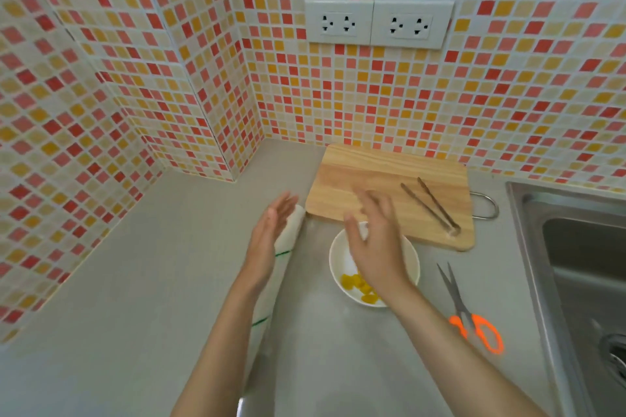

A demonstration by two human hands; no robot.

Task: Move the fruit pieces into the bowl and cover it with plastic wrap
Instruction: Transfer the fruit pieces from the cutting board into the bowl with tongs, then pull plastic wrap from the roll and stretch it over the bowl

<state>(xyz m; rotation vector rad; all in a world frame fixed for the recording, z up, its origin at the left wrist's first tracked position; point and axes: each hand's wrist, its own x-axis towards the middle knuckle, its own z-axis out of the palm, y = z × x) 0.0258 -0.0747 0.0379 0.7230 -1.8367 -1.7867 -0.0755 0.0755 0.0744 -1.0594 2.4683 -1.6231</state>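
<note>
Both hands, left hand [267,234] and right hand [376,247], hover open-fingered, holding nothing, over bowl [411,259] of fruit pieces [357,284], probably reaching for plastic wrap roll [288,237] beside it.

bowl [338,249] white | fruit pieces [357,284] yellow | scissors [474,315] orange-handled

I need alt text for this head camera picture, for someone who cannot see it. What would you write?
Two open, empty hands, left hand and right hand, hover over a grey counter above a white bowl holding yellow fruit pieces. A roll of plastic wrap lies left; a cutting board with tongs sits behind, scissors right.
</note>
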